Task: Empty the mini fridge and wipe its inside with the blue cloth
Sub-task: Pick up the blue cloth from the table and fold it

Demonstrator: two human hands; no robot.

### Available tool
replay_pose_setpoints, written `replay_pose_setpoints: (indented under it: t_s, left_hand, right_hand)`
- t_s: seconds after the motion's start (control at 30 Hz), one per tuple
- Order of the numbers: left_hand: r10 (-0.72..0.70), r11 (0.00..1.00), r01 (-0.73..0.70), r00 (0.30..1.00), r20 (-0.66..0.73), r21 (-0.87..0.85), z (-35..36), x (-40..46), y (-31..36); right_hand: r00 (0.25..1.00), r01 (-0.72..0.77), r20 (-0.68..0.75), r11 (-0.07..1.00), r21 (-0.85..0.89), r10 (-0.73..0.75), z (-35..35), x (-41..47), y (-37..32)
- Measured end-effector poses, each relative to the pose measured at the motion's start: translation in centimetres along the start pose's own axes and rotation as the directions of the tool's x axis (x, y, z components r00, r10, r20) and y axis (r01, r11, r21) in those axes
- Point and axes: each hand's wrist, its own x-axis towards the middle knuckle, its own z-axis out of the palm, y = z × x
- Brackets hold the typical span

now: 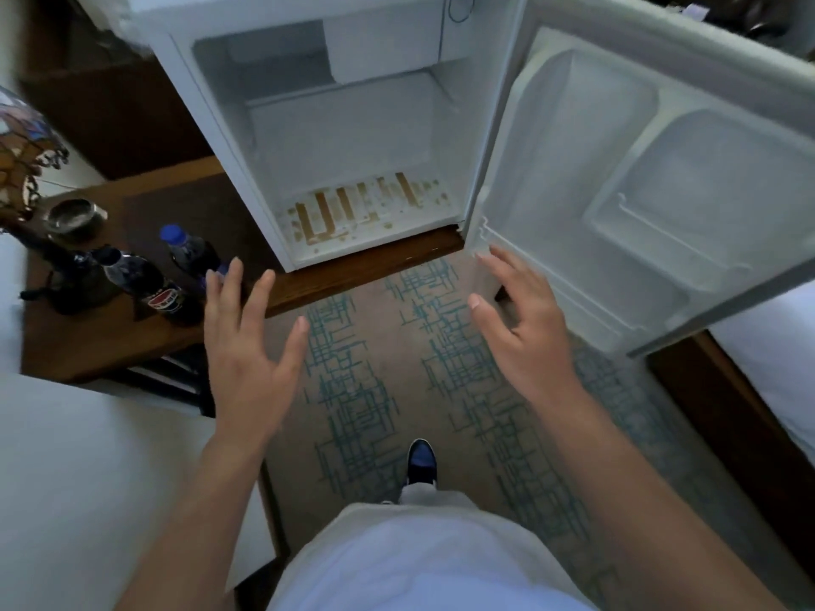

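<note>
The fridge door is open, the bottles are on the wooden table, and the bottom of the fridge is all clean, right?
Not quite. The fridge door is open and the bottles stand on the wooden table, but the fridge bottom is dirty: the head view shows brown stains on it.

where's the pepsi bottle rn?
Head view, left side: the Pepsi bottle stands on the wooden side table, just left of the left hand, beside a blue-capped bottle.

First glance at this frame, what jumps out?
The open mini fridge, empty, with brown spill stains streaking its floor. Both hands hover open in front: left hand, right hand near the door's lower edge. Dark bottles stand on the wooden table at left.
</note>
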Motion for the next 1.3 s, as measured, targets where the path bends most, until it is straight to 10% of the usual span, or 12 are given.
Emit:
replay_pose_setpoints:
  t_s: [0.5,1.3]
  left_hand:
    - [0.359,0.93,-0.355,0.933,-0.027,0.094,-4.4,-5.7,8.2]
    - [0.626,0.775,-0.62,0.779,0.021,-0.122,9.2,-23.5,41.6]
  right_hand:
    - [0.945,0.088,-0.254,0.912,-0.401,-0.203,-7.1,-13.6,-1.5]
    - [0.923,-0.121,-0.373,0.853,-0.508,-0.091,-37.1,-30.8,15.2]
